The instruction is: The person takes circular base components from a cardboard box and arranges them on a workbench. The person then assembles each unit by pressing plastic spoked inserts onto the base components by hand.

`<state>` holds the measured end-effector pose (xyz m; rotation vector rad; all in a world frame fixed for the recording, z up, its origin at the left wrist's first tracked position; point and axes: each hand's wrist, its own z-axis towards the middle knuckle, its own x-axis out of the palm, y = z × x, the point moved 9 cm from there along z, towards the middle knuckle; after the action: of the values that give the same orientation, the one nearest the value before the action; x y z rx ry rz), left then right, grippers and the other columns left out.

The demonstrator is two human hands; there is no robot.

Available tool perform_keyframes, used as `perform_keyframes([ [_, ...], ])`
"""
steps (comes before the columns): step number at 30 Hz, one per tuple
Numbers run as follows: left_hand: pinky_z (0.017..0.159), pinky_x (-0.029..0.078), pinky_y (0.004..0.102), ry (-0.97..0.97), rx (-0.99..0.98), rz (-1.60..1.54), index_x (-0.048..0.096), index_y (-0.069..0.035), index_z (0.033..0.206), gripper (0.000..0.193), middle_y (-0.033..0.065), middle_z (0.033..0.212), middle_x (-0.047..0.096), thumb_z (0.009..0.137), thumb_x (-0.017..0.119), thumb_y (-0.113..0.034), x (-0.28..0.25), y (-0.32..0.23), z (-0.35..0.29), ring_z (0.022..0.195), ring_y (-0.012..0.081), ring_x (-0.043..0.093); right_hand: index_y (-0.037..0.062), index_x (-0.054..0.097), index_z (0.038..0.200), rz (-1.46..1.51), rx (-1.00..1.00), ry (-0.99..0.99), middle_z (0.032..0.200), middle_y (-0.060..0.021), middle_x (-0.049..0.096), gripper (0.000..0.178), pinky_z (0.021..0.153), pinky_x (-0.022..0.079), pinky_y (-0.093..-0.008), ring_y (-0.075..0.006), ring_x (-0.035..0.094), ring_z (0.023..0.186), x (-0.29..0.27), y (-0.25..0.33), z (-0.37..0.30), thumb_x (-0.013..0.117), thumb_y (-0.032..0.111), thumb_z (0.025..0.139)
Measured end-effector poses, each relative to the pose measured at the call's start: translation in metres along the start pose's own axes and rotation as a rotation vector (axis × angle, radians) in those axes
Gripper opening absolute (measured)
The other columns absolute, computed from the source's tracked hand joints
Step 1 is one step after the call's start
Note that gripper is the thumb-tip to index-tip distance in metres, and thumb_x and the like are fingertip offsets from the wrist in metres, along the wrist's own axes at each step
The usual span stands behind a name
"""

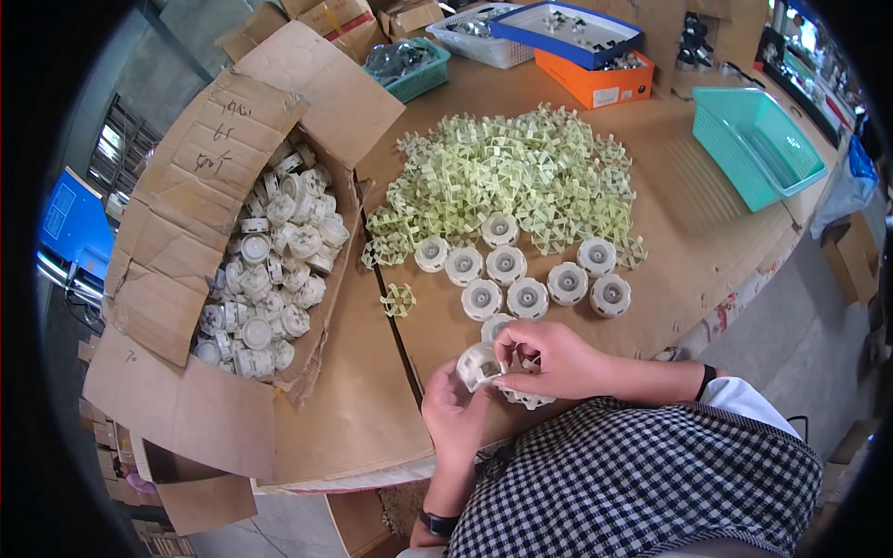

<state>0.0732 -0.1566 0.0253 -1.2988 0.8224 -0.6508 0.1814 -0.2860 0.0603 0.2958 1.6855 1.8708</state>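
My left hand (451, 414) is closed around a white round plastic housing (476, 365), held tilted just above the near part of the table. From the right, my right hand (563, 363) reaches across, its thumb and fingertips pinched at the housing's edge. Whether a small part sits between those fingertips is hidden. Another white housing (496, 326) lies just beyond my hands, and a white toothed piece (527, 401) shows partly beneath my right hand. Farther out, several white round housings (505, 265) lie hollow side up. A pale green star-shaped plastic clip (398, 300) lies alone to their left.
A big heap of pale green clips (512, 167) covers the table's middle. At left, an opened cardboard box (167, 251) holds many white housings (270, 270). A teal basket (744, 139) stands at right. Behind are an orange box (595, 84), a blue tray (567, 33) and other baskets.
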Motion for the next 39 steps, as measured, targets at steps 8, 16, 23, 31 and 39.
perform_keyframes([
  [8,0.094,0.058,0.0372,0.148,-0.478,-0.696,0.059,0.004,0.130,0.031,0.0142,0.120,0.068,0.104,0.059,-0.013,0.009,0.037,-0.012,0.108,0.0228,0.068,0.0048,0.067,0.107,0.146,0.066,0.088,0.089,-0.0063,0.068,0.026,0.068,0.053,-0.0319,-0.0181,0.065,0.075,0.005,-0.004,-0.003,0.078,0.017,0.086],
  [16,0.090,0.059,0.0462,0.219,-0.561,-0.646,0.059,0.002,0.129,0.033,0.0146,0.126,0.065,0.109,0.047,-0.022,0.019,0.048,-0.024,0.109,0.0277,0.068,0.0076,0.072,0.111,0.000,-0.138,0.129,0.093,-0.0066,0.072,0.024,0.070,0.053,-0.0300,-0.0170,0.068,0.079,0.012,0.018,-0.006,0.077,0.015,0.088],
  [23,0.087,0.060,0.0426,0.110,-0.562,-0.736,0.062,0.005,0.127,0.035,0.0138,0.117,0.069,0.106,0.056,-0.023,0.006,0.039,-0.025,0.102,0.0257,0.070,0.0064,0.073,0.111,0.219,0.095,0.107,0.088,-0.0053,0.072,0.025,0.066,0.049,-0.0241,-0.0073,0.062,0.075,0.012,-0.007,-0.013,0.080,0.013,0.087],
  [31,0.086,0.058,0.0409,0.107,-0.638,-0.810,0.063,0.005,0.124,0.036,0.0159,0.114,0.070,0.106,0.056,-0.025,0.009,0.059,-0.032,0.103,0.0272,0.070,0.0076,0.073,0.111,0.081,-0.032,0.274,0.091,-0.0075,0.073,0.026,0.070,0.052,-0.0276,-0.0123,0.067,0.078,0.042,0.013,-0.017,0.078,0.016,0.087],
  [39,0.102,0.055,0.0537,0.054,-0.513,-0.847,0.038,-0.005,0.150,0.047,0.0208,0.136,0.057,0.107,0.050,-0.023,-0.012,0.054,-0.011,0.122,0.0424,0.061,0.0077,0.072,0.111,0.223,-0.012,0.274,0.085,0.0009,0.070,0.026,0.065,0.047,-0.0230,-0.0043,0.059,0.074,0.018,0.003,-0.022,0.080,0.017,0.087],
])
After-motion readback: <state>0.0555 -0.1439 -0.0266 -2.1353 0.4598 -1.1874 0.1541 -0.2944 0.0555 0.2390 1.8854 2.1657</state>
